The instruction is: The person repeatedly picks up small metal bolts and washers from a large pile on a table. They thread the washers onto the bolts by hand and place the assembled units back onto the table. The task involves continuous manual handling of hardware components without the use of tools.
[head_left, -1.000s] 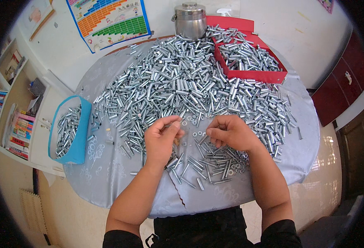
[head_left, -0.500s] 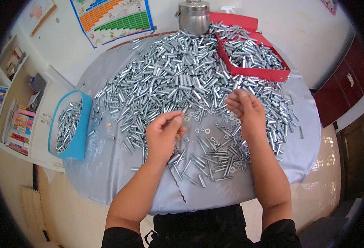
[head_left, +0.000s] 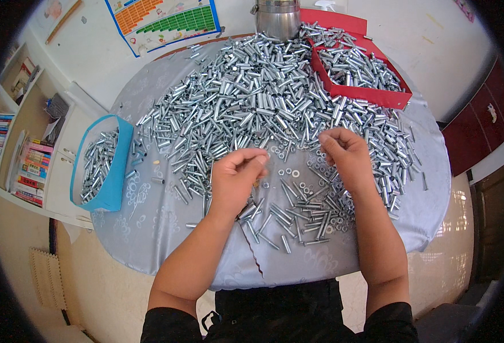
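My left hand (head_left: 236, 178) is held over the near middle of the table, thumb and fingertips pinched together. Whatever lies in that pinch is too small to make out. To its right, my right hand (head_left: 348, 159) hovers at the edge of the big heap of metal sleeves and bolts (head_left: 246, 91), thumb pressed to its curled fingers. I cannot make out what it holds. Below and between the hands are loose bolts (head_left: 300, 220), with nuts and flat washers (head_left: 295, 174) scattered around them.
A blue bin (head_left: 114, 177) of metal pieces stands at the left edge of the table (head_left: 166, 243). A red box (head_left: 372, 100), full of similar parts, sits at the back right. Behind the heap is a steel pot (head_left: 278, 22). Bookshelves (head_left: 32, 166) stand at the left.
My right hand has come down from the heap, nearer to me and toward my left hand. The left hand keeps its pinch and has shifted slightly. The whole view has tilted a little.
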The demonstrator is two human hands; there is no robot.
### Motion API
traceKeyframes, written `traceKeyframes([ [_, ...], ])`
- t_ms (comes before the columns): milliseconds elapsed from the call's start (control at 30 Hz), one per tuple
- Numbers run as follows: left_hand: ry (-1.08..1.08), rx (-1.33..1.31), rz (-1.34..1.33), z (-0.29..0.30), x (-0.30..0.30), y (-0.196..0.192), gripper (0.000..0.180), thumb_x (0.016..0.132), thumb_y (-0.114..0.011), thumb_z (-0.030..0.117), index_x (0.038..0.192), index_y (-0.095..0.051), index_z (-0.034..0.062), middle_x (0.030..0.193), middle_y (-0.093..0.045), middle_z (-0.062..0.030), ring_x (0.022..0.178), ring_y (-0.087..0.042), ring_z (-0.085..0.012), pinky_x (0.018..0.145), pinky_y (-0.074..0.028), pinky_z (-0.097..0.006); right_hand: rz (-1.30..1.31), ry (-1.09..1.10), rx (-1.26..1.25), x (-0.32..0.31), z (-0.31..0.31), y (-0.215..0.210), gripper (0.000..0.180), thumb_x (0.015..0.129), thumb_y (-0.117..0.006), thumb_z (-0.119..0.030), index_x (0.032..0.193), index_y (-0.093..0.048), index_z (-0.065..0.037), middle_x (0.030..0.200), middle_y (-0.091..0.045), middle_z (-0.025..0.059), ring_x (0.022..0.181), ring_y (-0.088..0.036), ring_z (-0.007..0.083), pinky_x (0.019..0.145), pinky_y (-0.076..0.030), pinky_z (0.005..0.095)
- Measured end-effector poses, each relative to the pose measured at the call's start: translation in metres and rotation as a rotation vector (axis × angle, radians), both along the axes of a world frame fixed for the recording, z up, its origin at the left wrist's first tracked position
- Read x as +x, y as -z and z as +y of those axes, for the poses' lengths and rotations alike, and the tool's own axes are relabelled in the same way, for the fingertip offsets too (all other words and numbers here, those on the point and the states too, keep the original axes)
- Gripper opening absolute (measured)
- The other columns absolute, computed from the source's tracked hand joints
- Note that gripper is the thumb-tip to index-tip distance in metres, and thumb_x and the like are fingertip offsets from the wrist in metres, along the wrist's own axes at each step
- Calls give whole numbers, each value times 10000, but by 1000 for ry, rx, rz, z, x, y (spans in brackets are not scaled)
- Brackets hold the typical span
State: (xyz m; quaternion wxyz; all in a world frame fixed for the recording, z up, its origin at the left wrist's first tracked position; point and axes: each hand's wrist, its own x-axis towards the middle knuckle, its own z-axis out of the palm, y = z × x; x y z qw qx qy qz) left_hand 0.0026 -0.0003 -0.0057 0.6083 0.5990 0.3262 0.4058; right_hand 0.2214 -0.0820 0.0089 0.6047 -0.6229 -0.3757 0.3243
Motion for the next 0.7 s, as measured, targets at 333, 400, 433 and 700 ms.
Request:
traceKeyframes([
  [333,446,1022,489,-11,1,-3,128,757,-683,105,884,-701,101,969,-617,-54,947,-557,-280,849,-463,-381,-36,20,-23,-2,1,0,173,894,-633,-158,917,-669,10,738,-639,18,635,-552,70,582,-440,225],
  [400,462,1030,541,-13,1,-7,130,749,-687,114,878,-694,109,996,-588,-51,978,-537,-273,855,-457,-380,-44,19,-25,-1,2,2,175,895,-630,-157,917,-668,12,736,-639,17,634,-551,70,582,-440,226],
  [433,455,1028,547,-14,1,-7,133,749,-689,119,882,-692,109,1004,-582,-54,986,-533,-275,861,-454,-379,-48,19,-27,-1,2,3,175,896,-629,-157,917,-668,13,735,-639,17,633,-551,69,582,-441,226],
  [700,471,1021,559,-9,-1,-3,137,754,-694,146,879,-673,94,1020,-571,-66,994,-523,-284,866,-441,-380,-68,42,-3,-2,2,2,171,895,-632,-158,922,-668,7,729,-636,18,622,-541,70,571,-435,228],
])
